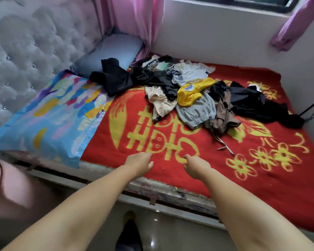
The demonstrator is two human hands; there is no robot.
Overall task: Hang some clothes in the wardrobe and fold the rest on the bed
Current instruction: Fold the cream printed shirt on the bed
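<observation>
1. Over the near edge of a bed (pixel 170 192), a person's two bare arms reach forward above a red blanket (pixel 261 178) patterned with yellow characters and flowers.
2. Neither hand holds anything: the left hand (pixel 139 163) has loosely curled fingers with one extended toward the blanket, and the right hand (pixel 195 165) is likewise loosely curled with its forefinger pointing out.
3. Well beyond both hands lies an unfolded pile of clothes (pixel 181 87), spread across the far half of the blanket, including a yellow garment (pixel 192 91), a grey garment (pixel 196 111), a beige garment (pixel 159 102), a brown garment (pixel 223 115) and several black pieces.
4. At left, a multicoloured pillow (pixel 49 116) and a pale blue pillow (pixel 112 49) sit against a tufted grey headboard (pixel 25 48).
5. Pink curtains (pixel 132 19) hang beneath the window (pixel 252 2) behind the bed.
</observation>
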